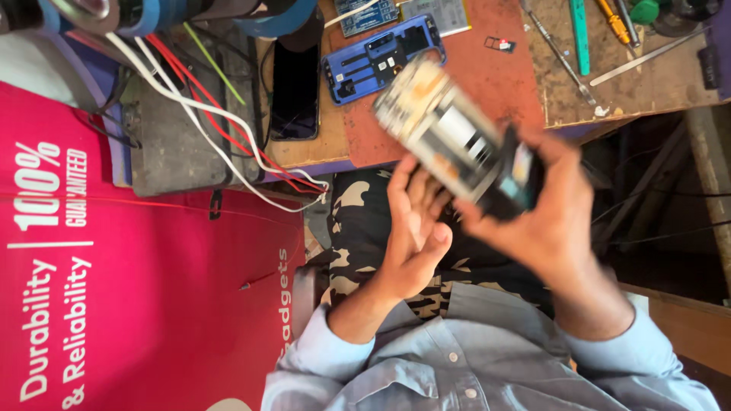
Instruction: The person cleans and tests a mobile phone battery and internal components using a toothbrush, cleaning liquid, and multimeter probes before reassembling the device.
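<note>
My right hand [552,224] grips an opened phone [449,133] by its lower end. The phone's back is off, so its light inner parts and boards show, blurred by motion. It tilts up and to the left over the edge of the workbench. My left hand [415,228] is open, palm up, with its fingers spread just beside and under the phone's lower end. I cannot tell whether those fingers touch it. Both light blue sleeves come in from the bottom, above camouflage trousers.
On the bench lie a blue phone frame [381,57], a black phone [295,91], a red mat [495,87], a small card tray [500,44], tweezers [560,57] and screwdrivers [615,21]. White and red wires [213,125] trail left. A pink banner [137,297] fills the left.
</note>
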